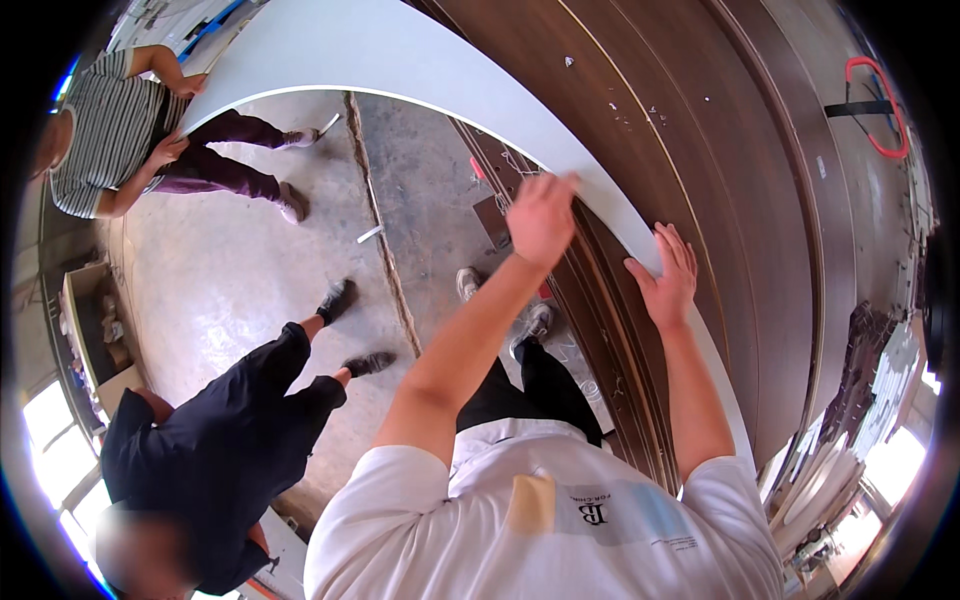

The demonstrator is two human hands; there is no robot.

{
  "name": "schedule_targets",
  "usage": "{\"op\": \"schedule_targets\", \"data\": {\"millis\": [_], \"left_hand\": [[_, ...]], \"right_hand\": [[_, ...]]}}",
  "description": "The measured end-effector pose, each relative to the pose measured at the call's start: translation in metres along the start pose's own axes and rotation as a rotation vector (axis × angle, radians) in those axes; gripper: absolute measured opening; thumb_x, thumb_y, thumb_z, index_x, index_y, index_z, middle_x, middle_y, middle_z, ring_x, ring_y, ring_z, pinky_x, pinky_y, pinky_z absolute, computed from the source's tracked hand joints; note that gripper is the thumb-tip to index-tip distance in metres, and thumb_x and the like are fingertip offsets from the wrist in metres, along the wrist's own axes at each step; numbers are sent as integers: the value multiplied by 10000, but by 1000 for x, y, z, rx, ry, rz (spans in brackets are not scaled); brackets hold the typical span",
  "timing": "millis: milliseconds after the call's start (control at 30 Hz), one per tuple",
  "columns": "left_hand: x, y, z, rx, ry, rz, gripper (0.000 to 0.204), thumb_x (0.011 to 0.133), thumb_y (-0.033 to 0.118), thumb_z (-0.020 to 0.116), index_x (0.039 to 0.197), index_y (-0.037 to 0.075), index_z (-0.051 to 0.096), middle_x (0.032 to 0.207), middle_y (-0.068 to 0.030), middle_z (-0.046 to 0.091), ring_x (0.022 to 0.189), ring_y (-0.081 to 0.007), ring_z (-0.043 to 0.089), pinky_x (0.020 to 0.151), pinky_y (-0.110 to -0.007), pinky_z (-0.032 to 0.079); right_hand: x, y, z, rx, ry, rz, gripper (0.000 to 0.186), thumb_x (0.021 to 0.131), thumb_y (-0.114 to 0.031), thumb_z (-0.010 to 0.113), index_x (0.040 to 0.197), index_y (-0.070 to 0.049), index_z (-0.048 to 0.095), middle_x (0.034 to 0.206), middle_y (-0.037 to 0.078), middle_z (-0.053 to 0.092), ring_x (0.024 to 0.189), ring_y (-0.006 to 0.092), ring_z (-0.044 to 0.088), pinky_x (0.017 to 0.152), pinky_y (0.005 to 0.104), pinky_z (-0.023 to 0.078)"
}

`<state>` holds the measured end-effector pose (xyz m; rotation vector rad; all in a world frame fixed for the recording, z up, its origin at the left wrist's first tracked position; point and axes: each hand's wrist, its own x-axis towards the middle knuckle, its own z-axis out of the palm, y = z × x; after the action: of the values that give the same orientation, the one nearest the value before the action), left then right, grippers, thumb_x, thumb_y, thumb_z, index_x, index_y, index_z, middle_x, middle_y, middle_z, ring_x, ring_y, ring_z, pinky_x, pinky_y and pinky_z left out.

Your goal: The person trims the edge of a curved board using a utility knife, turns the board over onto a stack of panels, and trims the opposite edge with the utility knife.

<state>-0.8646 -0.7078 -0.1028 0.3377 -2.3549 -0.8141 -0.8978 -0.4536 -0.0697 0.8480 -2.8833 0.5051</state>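
Observation:
A long white panel (pixel 480 85) curves across the view, over a stack of dark brown boards (pixel 720 190). My left hand (pixel 541 218) is closed and slightly blurred at the panel's near edge. Its curled fingers hide whatever may be in them. Farther right, my right hand (pixel 668 278) rests on the panel with its fingers stretched out and its thumb apart. At the panel's far left end, a person in a striped shirt (pixel 110 130) has both hands at its edge.
Another person in dark clothes (pixel 225 430) stands at the left on the concrete floor (pixel 250 260), where a long crack (pixel 378 215) runs. A red-handled tool (pixel 880 108) lies beyond the boards. Long strips (pixel 825 475) are piled at the right.

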Motion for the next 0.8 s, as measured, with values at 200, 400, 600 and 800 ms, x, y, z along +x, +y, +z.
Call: {"op": "schedule_targets", "data": {"millis": [200, 400, 600, 800], "left_hand": [[9, -46, -28, -169, -30, -291, 201, 915, 46, 669, 1079, 111, 767, 1078, -119, 753, 960, -308, 726, 811, -388, 583], [92, -151, -63, 205, 320, -332, 250, 923, 110, 664, 1149, 101, 769, 1081, -103, 740, 960, -334, 702, 843, -419, 562], [46, -70, -15, 351, 172, -99, 300, 869, 54, 653, 1113, 193, 758, 995, -45, 698, 991, -292, 671, 813, -429, 575], [-34, 52, 15, 164, -60, 127, 349, 802, 11, 663, 1076, 209, 752, 939, -16, 672, 973, -254, 668, 691, -373, 589]], "right_hand": [[-30, 30, -18, 44, -71, -52, 729, 869, -421, 809, 1451, -65, 553, 1553, 70, 542, 1479, 293, 459, 1238, 508, 313], [-139, 81, -63, -4, -131, 154, 758, 845, -406, 827, 1459, -63, 545, 1563, 76, 532, 1475, 309, 455, 1244, 508, 299], [-154, 91, -61, -24, -48, 157, 728, 851, -440, 817, 1424, -63, 573, 1544, 69, 555, 1478, 300, 459, 1235, 510, 312], [-156, 92, -59, -45, -42, 142, 720, 859, -466, 802, 1413, -62, 581, 1537, 63, 563, 1472, 283, 470, 1233, 508, 320]]}}
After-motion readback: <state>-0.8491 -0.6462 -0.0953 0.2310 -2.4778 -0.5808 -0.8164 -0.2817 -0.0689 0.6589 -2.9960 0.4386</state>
